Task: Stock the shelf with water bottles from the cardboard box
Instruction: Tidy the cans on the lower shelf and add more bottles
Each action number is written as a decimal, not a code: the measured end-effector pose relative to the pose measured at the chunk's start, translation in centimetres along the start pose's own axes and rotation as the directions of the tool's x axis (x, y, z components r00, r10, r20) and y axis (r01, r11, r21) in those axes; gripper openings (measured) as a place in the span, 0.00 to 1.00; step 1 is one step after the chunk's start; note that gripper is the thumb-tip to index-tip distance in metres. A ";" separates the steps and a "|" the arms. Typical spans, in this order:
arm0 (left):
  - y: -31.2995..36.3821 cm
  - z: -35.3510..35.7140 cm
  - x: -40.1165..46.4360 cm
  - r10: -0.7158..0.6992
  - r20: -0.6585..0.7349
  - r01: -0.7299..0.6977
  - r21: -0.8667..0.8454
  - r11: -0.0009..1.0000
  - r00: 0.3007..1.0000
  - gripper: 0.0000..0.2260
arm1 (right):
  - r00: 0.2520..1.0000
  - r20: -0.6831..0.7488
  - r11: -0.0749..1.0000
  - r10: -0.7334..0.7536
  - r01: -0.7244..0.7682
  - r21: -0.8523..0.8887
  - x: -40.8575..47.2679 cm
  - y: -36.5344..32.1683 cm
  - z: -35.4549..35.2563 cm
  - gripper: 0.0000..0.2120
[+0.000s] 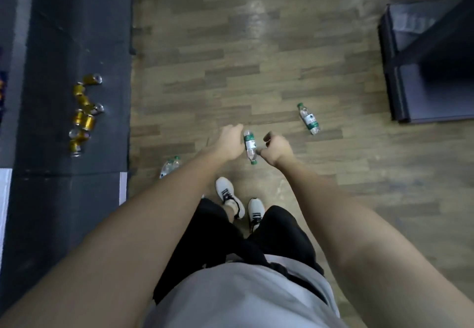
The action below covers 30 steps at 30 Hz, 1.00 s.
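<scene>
Here, near the centre of the frame, both arms reach down toward a water bottle (250, 146) that shows between the two hands, green cap pointing to the lower edge; whether it lies on the wooden floor (256, 58) or is already lifted cannot be told. The left hand (229, 143) sits just beside the bottle's left side, fingers curled downward; contact with the bottle cannot be confirmed, so its grip cannot be told. The right hand (278, 149) is at the bottle's right side, fingers curled, thumb tip near the bottle's neck; a true pinch cannot be told either.

A second bottle (308, 118) lies on its side on the floor, right of centre, well apart from the hands. A third bottle (170, 166) lies left of centre, partly hidden by the left forearm, near the edge of a dark mat (77, 45).

Gold cans (83, 115) lie scattered on the mat at the left. A dark shelf unit (400, 76) stands at the upper right. White shoes (230, 194) show at lower centre.
</scene>
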<state>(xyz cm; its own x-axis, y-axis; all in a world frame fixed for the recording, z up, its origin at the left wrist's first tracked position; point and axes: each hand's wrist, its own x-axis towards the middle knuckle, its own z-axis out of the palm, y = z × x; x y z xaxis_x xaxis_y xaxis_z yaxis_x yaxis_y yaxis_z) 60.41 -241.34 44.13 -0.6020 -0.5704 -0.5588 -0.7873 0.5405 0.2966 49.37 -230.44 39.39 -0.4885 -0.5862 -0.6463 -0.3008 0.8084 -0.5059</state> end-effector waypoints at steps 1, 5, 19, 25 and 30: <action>0.4 -0.1 1.7 0.025 0.017 -0.026 0.023 0.999 1.000 0.11 | 1.000 -0.016 1.000 0.024 -0.024 0.009 0.7 0.3 -0.8 0.22; 2.8 -1.5 6.8 0.138 0.052 -0.142 0.098 0.985 0.989 0.13 | 0.989 -0.073 0.991 0.131 -0.129 0.027 3.4 0.8 -3.3 0.24; 8.2 -2.3 27.2 0.202 0.259 -0.250 0.165 0.954 0.944 0.15 | 0.935 -0.106 0.939 0.339 -0.330 0.093 19.3 2.6 -10.4 0.25; 11.6 4.2 38.5 0.096 0.279 -0.142 0.151 0.978 0.955 0.18 | 0.933 -0.044 0.934 0.358 -0.357 0.025 31.2 10.0 -11.8 0.28; 14.7 12.0 46.8 0.054 0.315 -0.102 0.138 0.985 0.948 0.20 | 0.917 -0.054 0.918 0.395 -0.395 0.001 40.5 18.0 -12.0 0.28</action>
<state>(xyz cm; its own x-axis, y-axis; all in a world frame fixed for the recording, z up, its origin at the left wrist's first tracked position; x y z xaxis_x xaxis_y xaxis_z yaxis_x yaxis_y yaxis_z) 22.28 -252.67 13.02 -0.5709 -0.3168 -0.7575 -0.6962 0.6759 0.2420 14.37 -238.99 10.98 -0.6110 -0.2156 -0.7617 -0.0826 0.9743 -0.2095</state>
